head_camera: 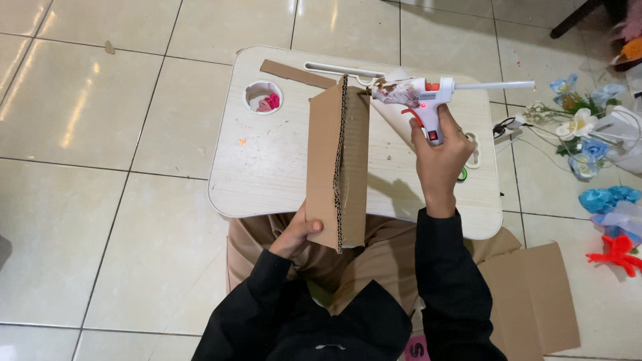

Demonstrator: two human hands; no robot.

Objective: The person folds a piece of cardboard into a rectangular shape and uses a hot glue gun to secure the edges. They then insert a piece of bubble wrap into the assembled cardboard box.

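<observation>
My left hand gripped the folded cardboard piece over the table, while my right hand clasped the glue gun, nozzle seemingly touching its top edge.

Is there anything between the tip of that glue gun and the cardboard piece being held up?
Nothing visible. The right hand holds the glue gun with its nozzle right at the top edge of the folded cardboard, which the left hand grips at its lower end. The gap between them looks bare.
</observation>
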